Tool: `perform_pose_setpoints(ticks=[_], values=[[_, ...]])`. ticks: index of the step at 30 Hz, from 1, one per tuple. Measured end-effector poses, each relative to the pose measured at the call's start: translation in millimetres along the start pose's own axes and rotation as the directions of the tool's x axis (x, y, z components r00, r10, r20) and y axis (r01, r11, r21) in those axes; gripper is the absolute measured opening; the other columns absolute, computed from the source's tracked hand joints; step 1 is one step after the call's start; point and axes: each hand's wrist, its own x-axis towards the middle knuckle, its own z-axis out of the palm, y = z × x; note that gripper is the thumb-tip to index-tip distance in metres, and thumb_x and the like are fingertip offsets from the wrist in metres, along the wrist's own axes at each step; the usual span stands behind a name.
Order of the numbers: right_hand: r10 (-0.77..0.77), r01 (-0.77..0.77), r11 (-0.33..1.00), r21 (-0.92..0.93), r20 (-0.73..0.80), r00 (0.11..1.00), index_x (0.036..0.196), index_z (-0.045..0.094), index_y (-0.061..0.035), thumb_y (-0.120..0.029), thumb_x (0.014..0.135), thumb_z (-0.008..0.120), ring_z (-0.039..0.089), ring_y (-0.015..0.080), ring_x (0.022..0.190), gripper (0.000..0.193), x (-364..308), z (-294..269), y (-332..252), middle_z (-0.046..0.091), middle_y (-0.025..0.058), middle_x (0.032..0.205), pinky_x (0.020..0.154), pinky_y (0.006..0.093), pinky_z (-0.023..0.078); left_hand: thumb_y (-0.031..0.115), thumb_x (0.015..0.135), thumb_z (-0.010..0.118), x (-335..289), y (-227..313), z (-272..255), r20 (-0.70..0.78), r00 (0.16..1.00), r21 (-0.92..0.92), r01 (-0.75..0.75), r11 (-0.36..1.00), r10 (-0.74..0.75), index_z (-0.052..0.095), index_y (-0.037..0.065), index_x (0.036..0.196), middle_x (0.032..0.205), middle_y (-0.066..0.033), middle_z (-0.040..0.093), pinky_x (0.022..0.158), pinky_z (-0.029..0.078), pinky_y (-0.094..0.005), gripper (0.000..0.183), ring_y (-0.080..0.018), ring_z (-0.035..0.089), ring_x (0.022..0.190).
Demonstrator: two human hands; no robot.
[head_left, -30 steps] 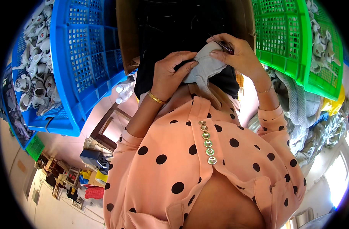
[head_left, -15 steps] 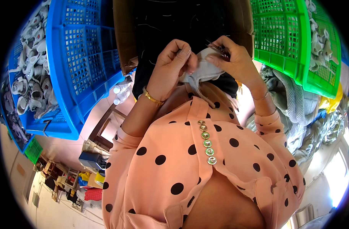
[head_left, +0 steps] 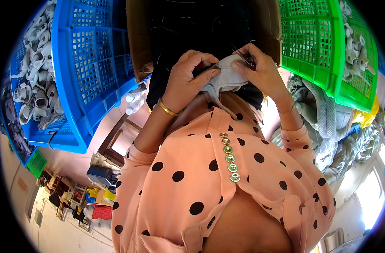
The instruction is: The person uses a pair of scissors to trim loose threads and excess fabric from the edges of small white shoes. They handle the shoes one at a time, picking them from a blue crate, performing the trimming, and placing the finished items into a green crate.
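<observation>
At the far left a blue plastic crate (head_left: 89,71) stands tilted, its slatted wall facing the camera, and small grey-and-white fabric pieces (head_left: 34,90) are heaped inside it. Below it, near the lower left edge, lies a small green basket (head_left: 35,162), and further down a jumble of coloured odds and ends too small to tell apart. Just right of the crate a brown cardboard flap (head_left: 138,42) hangs down beside a dark cloth (head_left: 192,25) flecked with thread ends.

In the middle the left hand (head_left: 187,78), a gold bangle (head_left: 167,108) on its wrist, is curled with thumb and fingers pinched on the left edge of a grey fabric piece (head_left: 226,78). The piece sits between both hands, held up in front of the dark cloth and above the peach polka-dot garment (head_left: 192,181) with its row of round metal buttons (head_left: 229,158) (a thin strap of the piece dangles down toward the placket). The right hand (head_left: 262,71) is closed over the piece's right side, forefinger laid along its top; a small dark, slim tool (head_left: 244,57) shows at its fingertips, though what kind I cannot tell.

Further right a green plastic crate (head_left: 314,46) holds more pale fabric pieces (head_left: 356,50), and below it grey knitted cloth (head_left: 323,114) is piled.
</observation>
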Motion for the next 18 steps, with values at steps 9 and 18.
perform_pose_setpoints(ticks=[9, 18], values=[[-0.006, 0.006, 0.999, 0.051, 0.01, 1.0, 0.102, 0.057, 0.0015, -0.031, 0.082, 0.074, 0.061, 0.0126, 0.077, 0.042, 1, 1, 1, 0.065, 0.0105, 0.086, 0.07, 0.0268, 0.05, 0.009, 0.09, 0.064, 12, -11, -7, 0.164, 0.986, 0.004, 0.014, 1.0, -0.014, 0.061, 0.003, 0.095, 0.094, -0.0001, 0.057, 0.065, 0.044, -0.019, 0.009, -0.0055, 0.052, 0.073], [0.014, -0.014, 0.999, 0.041, -0.002, 1.0, 0.103, 0.057, 0.0014, -0.034, 0.082, 0.073, 0.061, 0.0136, 0.077, 0.044, 2, 1, 5, 0.065, 0.0118, 0.085, 0.07, 0.0272, 0.05, 0.012, 0.092, 0.062, 5, -5, 1, 0.081, 0.979, -0.456, 0.204, 0.866, -0.188, 0.06, 0.005, 0.101, 0.096, -0.0004, 0.06, 0.066, 0.043, -0.0189, 0.012, -0.005, 0.051, 0.075]])
